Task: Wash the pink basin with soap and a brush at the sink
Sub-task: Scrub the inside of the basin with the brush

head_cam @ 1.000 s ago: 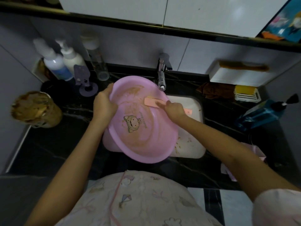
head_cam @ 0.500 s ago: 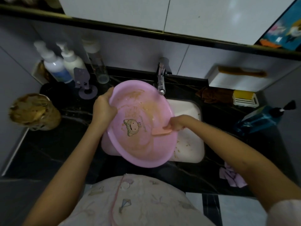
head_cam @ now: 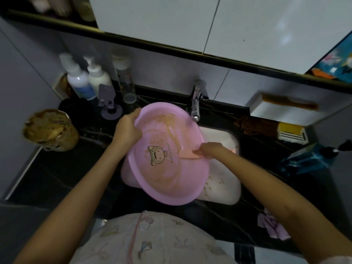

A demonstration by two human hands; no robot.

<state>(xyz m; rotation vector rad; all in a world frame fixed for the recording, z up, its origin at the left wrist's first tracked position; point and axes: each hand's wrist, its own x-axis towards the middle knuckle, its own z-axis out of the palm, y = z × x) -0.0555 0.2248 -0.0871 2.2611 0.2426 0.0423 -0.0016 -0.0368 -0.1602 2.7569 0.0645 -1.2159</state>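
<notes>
- Scrubbing step in hand, by the look of it: round pink plastic basin (head_cam: pixel 171 180) held tilted over the white rectangular sink (head_cam: pixel 225 183), open side toward the camera, lower rim close to the front edge of the black marble tabletop (head_cam: pixel 57 168).
- Left hand (head_cam: pixel 128 128) clamped on the far-left rim, fingers curled over the edge, steadying the tilt.
- Right hand (head_cam: pixel 211 149) wrapped round the handle of a flat salmon-pink plastic brush (head_cam: pixel 187 155), with the brush head lying against the inner wall on the right, just beside the cartoon animal print (head_cam: pixel 157 155).
- Brown streaky residue (head_cam: pixel 165 121) smeared across the upper inner wall, below the chrome tap (head_cam: pixel 196 105); fainter traces lower down, and brown specks on the sink floor too.
- Judged well short of clean, with most of the dirt apart from where the brush now sits.
- No suds plainly visible, no water seen at the tap; soap on the brush or not, impossible to tell.
- Next move, most likely: carrying the brush up to the streaked upper wall and working it there with firm pressure.
- Calls for a matching counter-hold at the rim, to keep so light a basin from flexing or twisting away under the strokes.
- After that, probably turning the basin to reach the near side, then rinsing under the tap.
</notes>
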